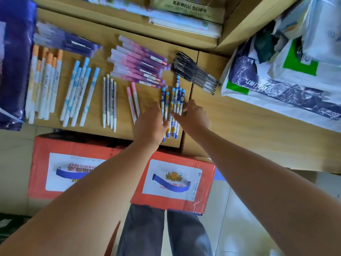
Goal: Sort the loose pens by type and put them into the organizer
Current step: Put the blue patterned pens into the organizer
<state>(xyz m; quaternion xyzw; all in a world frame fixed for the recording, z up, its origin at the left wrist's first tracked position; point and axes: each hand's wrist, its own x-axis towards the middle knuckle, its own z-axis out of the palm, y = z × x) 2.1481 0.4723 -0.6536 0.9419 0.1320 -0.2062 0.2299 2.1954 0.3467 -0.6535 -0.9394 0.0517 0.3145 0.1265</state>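
On the brown cardboard box top [239, 122] that serves as the work surface, the pens lie in separate rows so each type stays apart. At the far left are white pens with orange caps [44, 84], then white pens with light blue caps [79, 93], four slim grey-and-white pens [109, 102], and a pair of pale pink pens [133, 100] below a stacked heap of pink-and-purple pens [138, 67].

The left hand [149, 122] rests just left of the dark blue patterned pens [174, 108], its thumb touching them. The right hand [193, 117] flanks them from the other side, its extended fingers [178, 117] lying across the barrels. Neither hand is closed round a pen. Both seem to be pressing inward, probably to square this group into a tidy bundle.

Further right, the clear black-ink gel pens [195, 72] lie fanned at an angle, near a white plastic bag [276, 89]. I cannot pick out an organizer, so the sorting looks largely done and the loading not yet begun.
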